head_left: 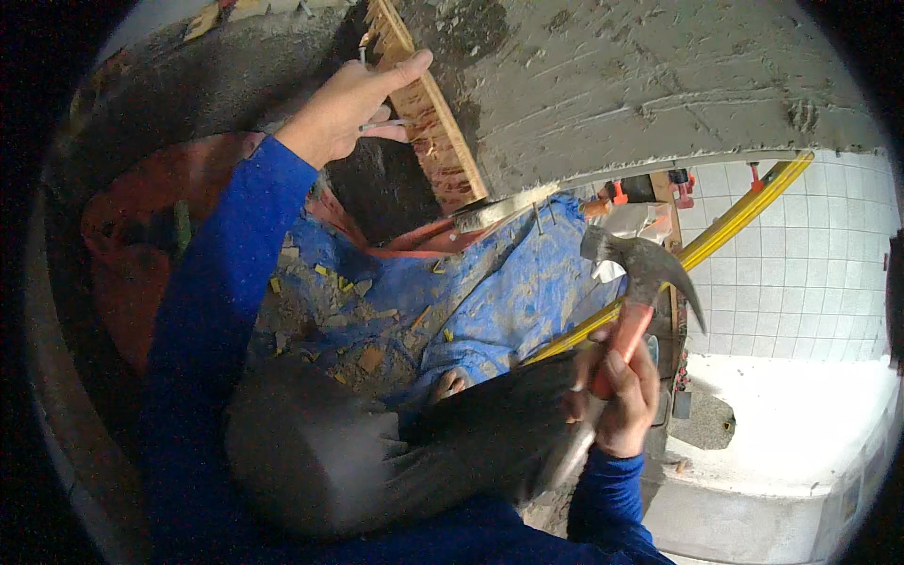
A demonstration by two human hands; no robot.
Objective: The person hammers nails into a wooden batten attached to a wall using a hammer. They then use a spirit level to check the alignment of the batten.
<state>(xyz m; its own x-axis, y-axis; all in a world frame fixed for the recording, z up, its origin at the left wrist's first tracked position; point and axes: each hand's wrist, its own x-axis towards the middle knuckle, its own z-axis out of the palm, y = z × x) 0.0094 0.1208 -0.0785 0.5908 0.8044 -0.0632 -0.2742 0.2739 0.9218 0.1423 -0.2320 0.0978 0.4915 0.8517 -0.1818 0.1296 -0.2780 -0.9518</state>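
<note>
Two hands are at work, the right hand's (626, 391) fingers wrapped around the red handle of a claw hammer (650, 268) and the left hand (344, 108) at a rough, gouged wooden board (435, 146). The left thumb lies over the board's edge; whether the other fingers pinch a nail (388, 123) or only press on the wood, I cannot tell. The board lies along the edge of a wet-looking grey mortar surface (678, 85), and the hammer head is well apart from it. Judging by that, the work looks partway: the board seems placed, but the nail shank stands out, so driving or pulling it appears left to do; which one is unclear. Farther out are a debris-strewn blue tarp (490, 282), a yellow bar (734, 223), white wall tiles (782, 273) and a white bathtub (782, 424).
</note>
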